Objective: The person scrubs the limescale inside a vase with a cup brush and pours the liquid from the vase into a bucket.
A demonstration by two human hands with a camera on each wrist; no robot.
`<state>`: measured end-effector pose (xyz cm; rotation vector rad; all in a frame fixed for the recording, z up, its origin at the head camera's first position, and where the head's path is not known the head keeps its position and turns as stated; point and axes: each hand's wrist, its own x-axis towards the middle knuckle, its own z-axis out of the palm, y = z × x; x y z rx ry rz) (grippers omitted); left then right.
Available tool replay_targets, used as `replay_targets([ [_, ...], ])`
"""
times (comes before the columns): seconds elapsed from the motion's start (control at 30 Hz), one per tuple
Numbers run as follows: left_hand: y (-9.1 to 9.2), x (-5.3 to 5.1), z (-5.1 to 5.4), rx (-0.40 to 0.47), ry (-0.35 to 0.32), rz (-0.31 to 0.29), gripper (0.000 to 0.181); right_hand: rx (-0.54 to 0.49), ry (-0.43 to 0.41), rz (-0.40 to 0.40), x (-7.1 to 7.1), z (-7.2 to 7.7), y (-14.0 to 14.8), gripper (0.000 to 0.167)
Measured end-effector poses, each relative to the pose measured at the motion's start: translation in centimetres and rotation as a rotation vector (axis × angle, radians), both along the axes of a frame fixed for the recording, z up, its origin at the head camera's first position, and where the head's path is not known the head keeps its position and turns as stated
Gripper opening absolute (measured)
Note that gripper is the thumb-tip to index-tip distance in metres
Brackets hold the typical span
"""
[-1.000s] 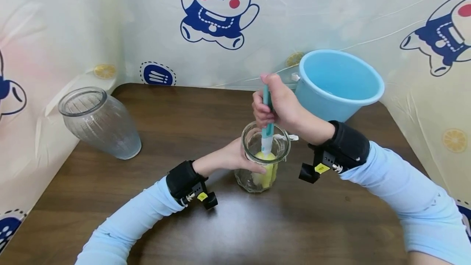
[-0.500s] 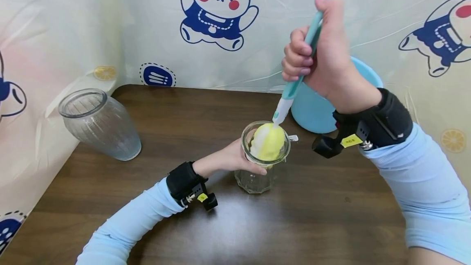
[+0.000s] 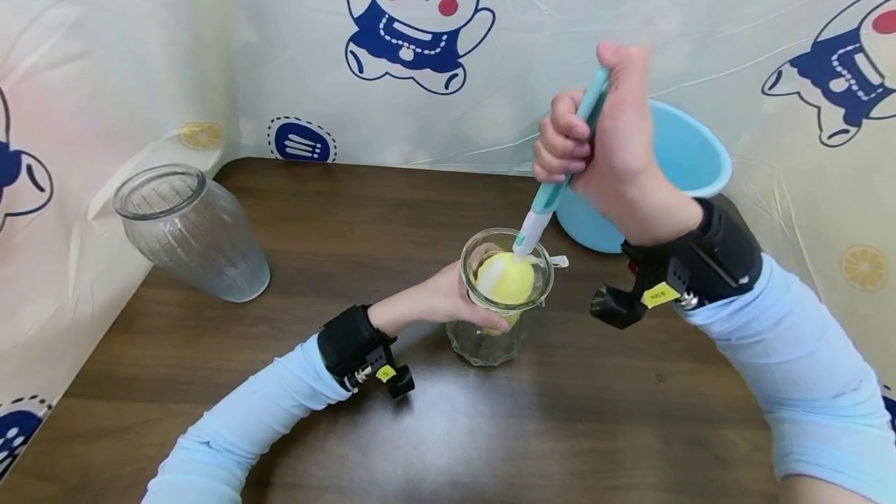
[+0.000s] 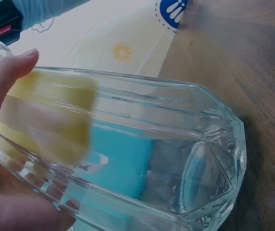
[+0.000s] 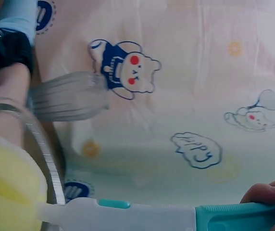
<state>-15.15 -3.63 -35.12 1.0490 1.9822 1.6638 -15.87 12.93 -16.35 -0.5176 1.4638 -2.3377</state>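
Lowered since half a second ago, the right hand (image 3: 619, 150), thumb-up, grips the tilted brush (image 3: 550, 197), left hand (image 3: 462, 303) clasping the jar (image 3: 483, 347).

Here they are, my pale blue sleeves (image 3: 241, 414), both running into wide black wrist cuffs (image 3: 728, 243), each sporting a boxy black mount (image 3: 401, 383), a yellow label (image 3: 659, 295) and a silvery metal fitting (image 3: 689, 302)!

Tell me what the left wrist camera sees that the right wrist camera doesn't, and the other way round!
Only the left wrist view shows the bottom of the jar and the left thumb.

Only the right wrist view shows the vase, the brush handle and the right hand gripping it.

Both show the yellow sponge, part of the jar and the patterned sheet.
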Motion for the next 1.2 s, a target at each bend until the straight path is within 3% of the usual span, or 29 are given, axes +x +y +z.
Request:
replay_targets([
  [0.27, 0.1, 0.0, 0.1, -0.092, 0.035, 0.044, 0.083, 0.097, -0.011, -0.047, 0.2, -4.3, -0.7, 0.058],
  [0.4, 0.2, -0.1, 0.1, -0.064, 0.034, 0.016, 0.082, 0.168, -0.041, -0.081, 0.2, -6.2, -1.1, 0.058],
  [0.53, 0.1, -0.1, 0.2, -0.067, 0.028, 0.009, 0.083, 0.184, -0.060, -0.093, 0.1, -7.0, -1.1, 0.057],
  [0.77, 0.2, -0.1, 0.1, -0.016, 0.013, -0.011, 0.076, 0.127, -0.104, -0.133, -0.2, -6.3, -0.3, 0.058],
  [1.2, 0.0, 0.0, 0.0, -0.022, -0.019, 0.001, 0.082, -0.184, -0.102, -0.194, 0.1, -1.4, 2.6, 0.056],
])
